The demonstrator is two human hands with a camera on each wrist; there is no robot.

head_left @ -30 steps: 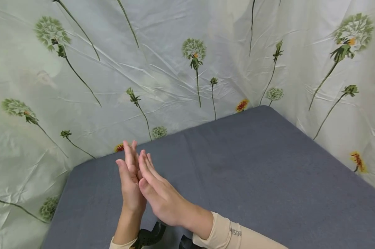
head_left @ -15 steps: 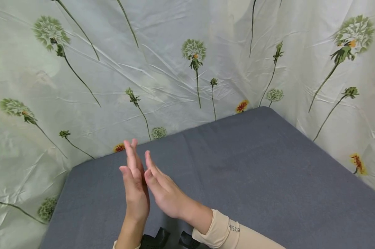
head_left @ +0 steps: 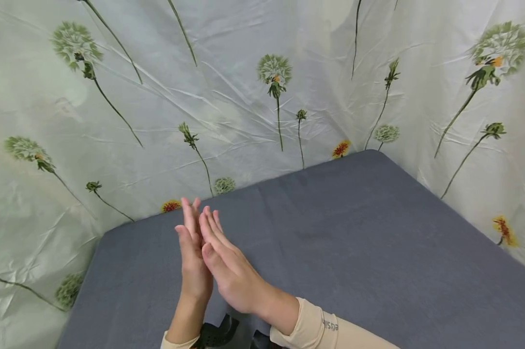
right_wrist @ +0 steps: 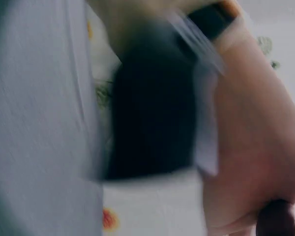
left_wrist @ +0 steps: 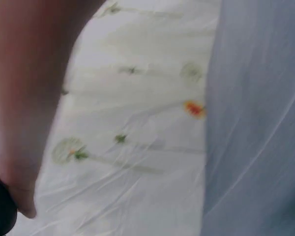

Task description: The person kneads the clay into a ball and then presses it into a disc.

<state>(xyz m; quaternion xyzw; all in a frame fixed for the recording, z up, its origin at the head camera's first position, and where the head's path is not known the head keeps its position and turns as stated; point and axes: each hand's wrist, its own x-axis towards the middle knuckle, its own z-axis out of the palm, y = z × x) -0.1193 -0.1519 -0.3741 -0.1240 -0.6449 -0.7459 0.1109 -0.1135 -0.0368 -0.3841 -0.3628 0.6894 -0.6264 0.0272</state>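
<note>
In the head view my left hand (head_left: 196, 264) is raised over the near left part of the table, fingers straight and pointing up and away. My right hand (head_left: 233, 271) leans against it from the right, palm towards palm, its fingers straight as well. The two hands overlap along the fingers, while the heels of the palms stand apart. Nothing shows between them. In the left wrist view a blurred hand (left_wrist: 27, 88) fills the left side. The right wrist view shows a blurred hand (right_wrist: 255, 142) at the right, with a dark wrist device (right_wrist: 152, 108) in front.
A grey cloth-covered table (head_left: 354, 242) spreads under the hands and off to the right. Behind and beside it hangs a pale curtain (head_left: 227, 87) printed with dandelions. A black wrist mount (head_left: 219, 332) sits at the left wrist; a cream sleeve (head_left: 323, 327) covers the right forearm.
Half a second ago a narrow gap showed between the fingertips; now the hands overlap again, as they did one second ago. The left hand has shifted slightly right.
</note>
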